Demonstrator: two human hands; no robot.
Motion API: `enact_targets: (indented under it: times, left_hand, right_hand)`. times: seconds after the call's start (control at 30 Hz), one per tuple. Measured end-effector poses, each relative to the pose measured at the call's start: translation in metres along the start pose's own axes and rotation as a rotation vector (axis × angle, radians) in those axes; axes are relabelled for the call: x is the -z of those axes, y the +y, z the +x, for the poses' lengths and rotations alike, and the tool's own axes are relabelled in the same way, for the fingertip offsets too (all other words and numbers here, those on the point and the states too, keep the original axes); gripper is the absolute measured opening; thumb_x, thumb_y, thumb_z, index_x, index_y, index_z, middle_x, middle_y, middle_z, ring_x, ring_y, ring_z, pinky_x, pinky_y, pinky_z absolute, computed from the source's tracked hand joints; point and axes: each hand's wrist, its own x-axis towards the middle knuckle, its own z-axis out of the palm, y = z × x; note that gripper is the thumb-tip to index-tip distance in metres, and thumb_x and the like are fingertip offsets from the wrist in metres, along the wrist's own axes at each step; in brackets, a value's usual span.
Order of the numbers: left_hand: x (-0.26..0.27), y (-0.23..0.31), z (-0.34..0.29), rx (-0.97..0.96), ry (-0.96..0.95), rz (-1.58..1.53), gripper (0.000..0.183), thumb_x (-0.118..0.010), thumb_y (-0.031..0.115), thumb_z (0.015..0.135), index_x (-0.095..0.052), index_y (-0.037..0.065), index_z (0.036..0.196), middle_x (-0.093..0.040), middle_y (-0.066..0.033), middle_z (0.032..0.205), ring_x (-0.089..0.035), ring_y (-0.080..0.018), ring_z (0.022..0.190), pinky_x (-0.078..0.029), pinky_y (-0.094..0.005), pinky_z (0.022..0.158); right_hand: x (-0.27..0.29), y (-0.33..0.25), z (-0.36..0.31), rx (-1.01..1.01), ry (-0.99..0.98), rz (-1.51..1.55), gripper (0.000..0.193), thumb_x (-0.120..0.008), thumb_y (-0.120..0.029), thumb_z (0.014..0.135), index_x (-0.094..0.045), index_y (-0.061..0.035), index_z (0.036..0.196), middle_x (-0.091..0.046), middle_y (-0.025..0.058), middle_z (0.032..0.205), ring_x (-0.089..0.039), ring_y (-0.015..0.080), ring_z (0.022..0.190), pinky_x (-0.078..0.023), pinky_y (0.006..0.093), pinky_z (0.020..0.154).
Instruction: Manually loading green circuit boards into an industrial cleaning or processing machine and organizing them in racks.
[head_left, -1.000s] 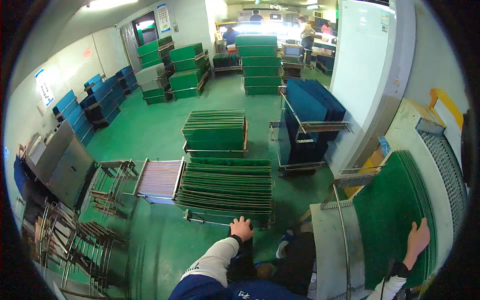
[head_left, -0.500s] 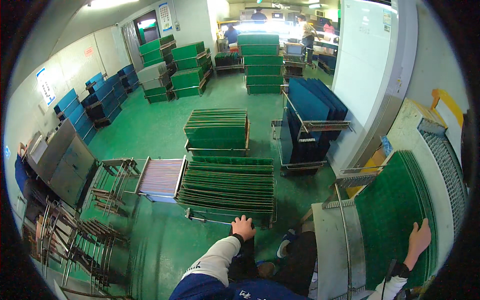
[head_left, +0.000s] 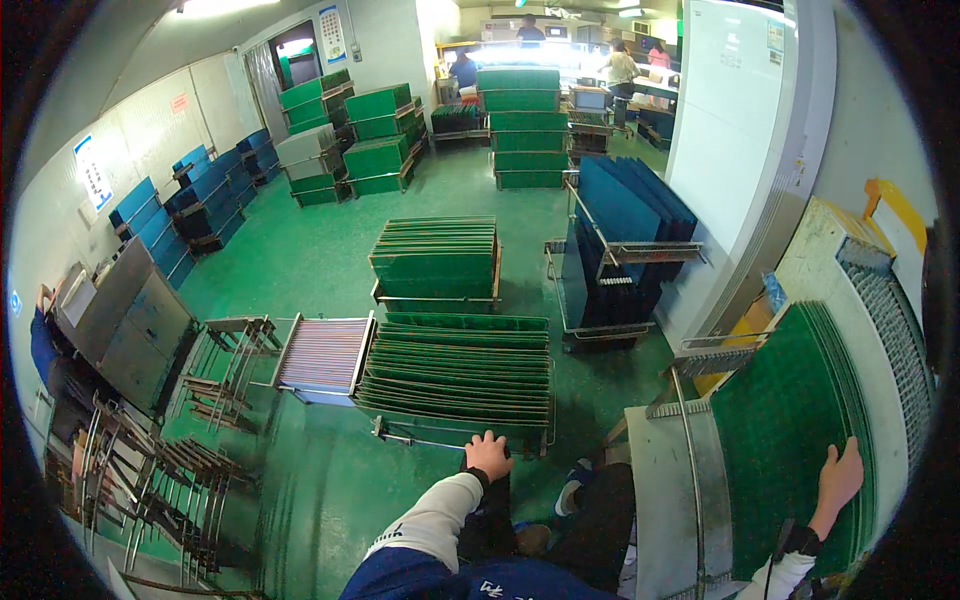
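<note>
My left hand (head_left: 488,456) is by the near side of a metal rack full of upright green panels (head_left: 455,365). It lies over my dark-trousered knee, fingers stretched forward and a little apart. Whether the fingertips touch the rack cannot be told. At the right, my right hand (head_left: 842,475) lies against the outer edges of a stack of large green panels (head_left: 780,420), its thumb apart from the fingers. These panels lean in a slotted holder beside a metal bar (head_left: 690,460). Neither hand lifts anything.
A tray of thin striped sheets (head_left: 322,352) adjoins the near rack; another green-panel rack (head_left: 435,275) stands behind. Dark blue panels (head_left: 625,230) fill a cart at right. Empty metal frames (head_left: 200,490) and a grey cabinet (head_left: 135,330) stand left, with a person (head_left: 45,345) behind.
My hands and the panels near them hold still. The view shifts very slightly. Far back, a person in a light top has turned and moved a little to the right.
</note>
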Motion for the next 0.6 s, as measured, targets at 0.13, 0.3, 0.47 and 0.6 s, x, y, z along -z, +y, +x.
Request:
enact_targets:
  times: [0.13, 0.3, 0.47, 0.6]
  left_hand:
    - [0.001, 0.001, -0.001, 0.005, -0.004, -0.009, 0.051, -0.071, 0.043, 0.077, -0.067, 0.016, 0.12, -0.058, -0.0133, 0.121, -0.054, -0.04, 0.115, -0.045, -0.0559, 0.092]
    - [0.003, 0.002, -0.002, 0.003, 0.011, -0.008, 0.051, -0.069, 0.044, 0.078, -0.067, 0.016, 0.12, -0.058, -0.0136, 0.121, -0.054, -0.0402, 0.115, -0.046, -0.055, 0.092]
    - [0.006, 0.005, -0.001, 0.005, -0.011, -0.011, 0.05, -0.068, 0.043, 0.078, -0.067, 0.015, 0.119, -0.057, -0.0136, 0.121, -0.054, -0.0405, 0.114, -0.046, -0.0544, 0.092]
    - [0.007, 0.002, -0.002, 0.008, -0.012, -0.009, 0.051, -0.068, 0.043, 0.077, -0.067, 0.015, 0.119, -0.057, -0.0136, 0.121, -0.054, -0.0404, 0.114, -0.046, -0.054, 0.092]
  right_hand:
    - [-0.006, 0.005, 0.001, -0.002, -0.006, -0.011, 0.049, -0.068, -0.025, 0.092, -0.057, 0.0001, 0.133, -0.069, 0.0235, 0.111, -0.066, 0.042, 0.097, -0.052, 0.0491, 0.082]
    - [-0.014, 0.011, 0.001, 0.025, 0.035, 0.004, 0.049, -0.068, -0.026, 0.092, -0.058, -0.0001, 0.132, -0.069, 0.0234, 0.111, -0.066, 0.0417, 0.096, -0.052, 0.0492, 0.083]
    - [-0.023, 0.019, 0.004, 0.019, 0.04, 0.019, 0.05, -0.07, -0.026, 0.091, -0.059, 0.0002, 0.132, -0.069, 0.0236, 0.112, -0.066, 0.0423, 0.098, -0.051, 0.0494, 0.084]
    - [0.006, -0.004, 0.005, -0.048, -0.072, 0.019, 0.051, -0.071, -0.024, 0.09, -0.058, 0.0006, 0.132, -0.069, 0.0241, 0.112, -0.065, 0.0427, 0.1, -0.051, 0.0487, 0.085]
